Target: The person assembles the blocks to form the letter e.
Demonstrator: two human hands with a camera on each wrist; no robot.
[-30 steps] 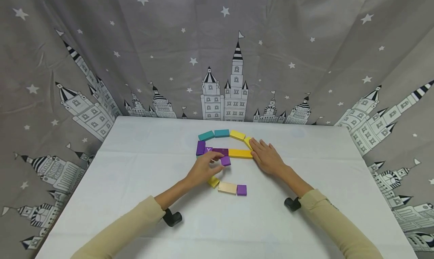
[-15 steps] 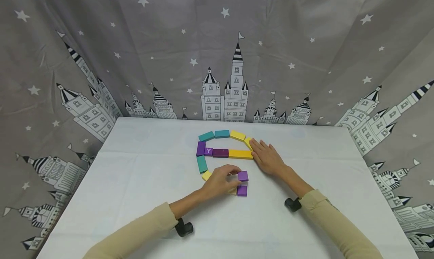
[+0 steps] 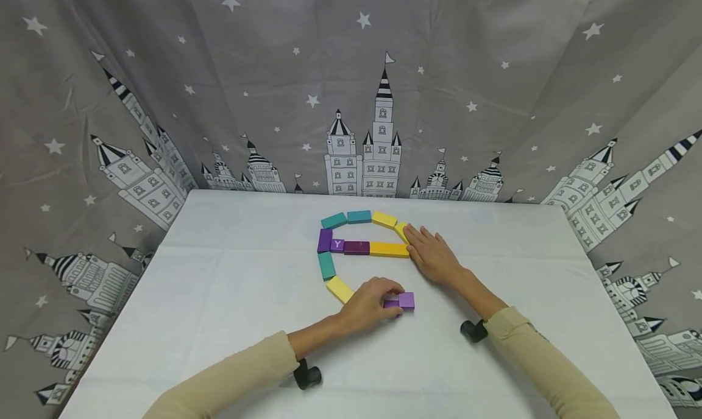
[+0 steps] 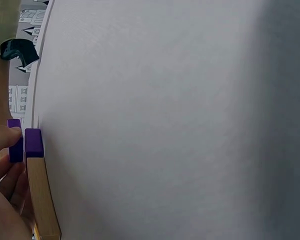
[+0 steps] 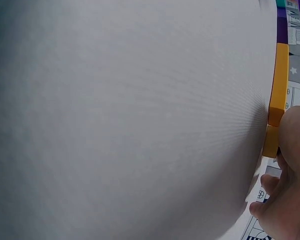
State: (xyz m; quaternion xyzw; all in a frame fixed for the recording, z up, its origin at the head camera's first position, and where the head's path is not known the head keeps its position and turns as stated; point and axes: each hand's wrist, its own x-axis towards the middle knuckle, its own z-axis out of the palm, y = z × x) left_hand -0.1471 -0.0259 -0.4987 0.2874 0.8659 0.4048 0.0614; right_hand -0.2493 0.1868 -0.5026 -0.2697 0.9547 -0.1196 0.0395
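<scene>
My left hand [image 3: 372, 302] pinches a small purple block [image 3: 406, 300] between thumb and fingers. In the left wrist view this held block [image 4: 15, 142] is beside a second purple block [image 4: 34, 142], which touches the end of a natural wooden block [image 4: 42, 195]. From the head, the left hand covers that wooden block. My right hand [image 3: 434, 257] lies with extended fingers against the short yellow block [image 3: 403, 231] and the end of the long orange-yellow block [image 3: 389, 249]. The right wrist view shows its thumb by the orange-yellow block [image 5: 278, 80].
Teal blocks [image 3: 359, 216], a yellow block [image 3: 384, 218], purple blocks [image 3: 325, 240], a dark purple block [image 3: 356, 248] and a lower yellow block [image 3: 340, 290] form a rounded shape with a crossbar on the white table [image 3: 247, 273]. A grey castle-print curtain [image 3: 466, 102] hangs behind.
My left hand has carried the purple block from near the crossbar toward me and to the right, down to the lower row's right end. The right hand has stayed in place.
</scene>
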